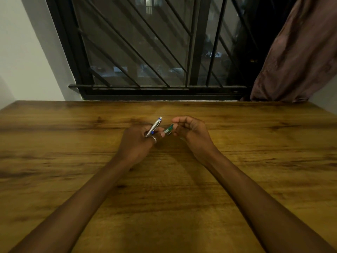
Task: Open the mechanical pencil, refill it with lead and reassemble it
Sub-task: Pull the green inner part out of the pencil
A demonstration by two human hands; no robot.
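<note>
The left hand (139, 141) gripped the silver mechanical pencil (154, 126) upright-tilted, cap seemingly still on. The right hand (189, 131) pinched a small green lead case (168, 130) just beside it, above the wooden table (73, 143). Refilling probably had not begun; reassembly remained.

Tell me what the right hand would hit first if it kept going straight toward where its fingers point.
Likely the left hand: the right hand, holding the green lead case, points left at it. Depth is unclear.
</note>
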